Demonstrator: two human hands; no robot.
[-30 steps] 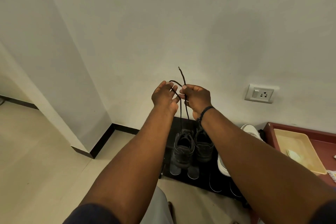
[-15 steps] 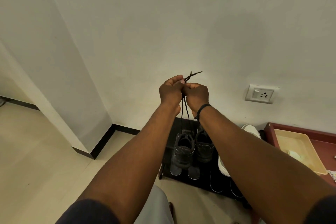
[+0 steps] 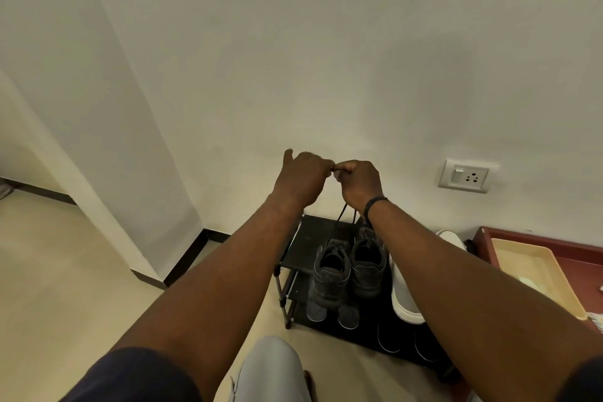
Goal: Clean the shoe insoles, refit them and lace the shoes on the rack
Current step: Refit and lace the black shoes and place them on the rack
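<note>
both hands have dropped lower; left hand (image 3: 301, 178) and right hand (image 3: 359, 181) pinch the lace (image 3: 341, 214) ends (fingertips touching), strands running straight down to the right-hand shoe (image 3: 367, 259).

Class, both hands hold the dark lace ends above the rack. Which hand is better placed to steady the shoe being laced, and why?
Right. The right hand sits directly above the right dark grey shoe, where the thin dark lace hangs down; the left hand is further over.

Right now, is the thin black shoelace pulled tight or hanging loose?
Tight: the thin black shoelace runs straight up from the dark grey shoe to the right hand.
</note>
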